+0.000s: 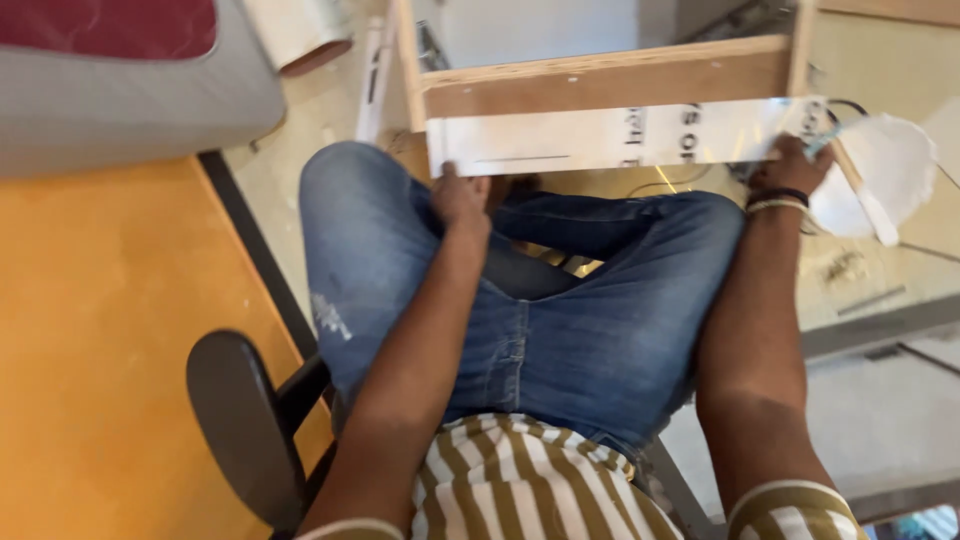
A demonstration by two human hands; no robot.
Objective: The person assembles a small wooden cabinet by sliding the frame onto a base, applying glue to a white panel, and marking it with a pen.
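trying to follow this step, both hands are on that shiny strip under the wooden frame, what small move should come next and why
Probably press the strip flat up against the wooden rail and slide the hands inward. The left hand pinches its lower left corner and the right hand grips the right end, so the middle hangs unsupported between them, just below the rail.

Seated on a chair (245, 425), legs crossed, lap in the middle of the view. Ahead of the knees, a wooden frame (610, 75), with a long strip of sheet (610, 138) lying along its near rail. Left hand (460, 200) at the strip's left end, right hand (790, 168) at its right end, a wristband (778, 200) just behind it. Right of the right hand, a round flat piece (890, 165) with a stick (868, 205) across it. Far left, a cushioned seat (120, 90); beside it, a roll (300, 35) on the floor (100, 350).
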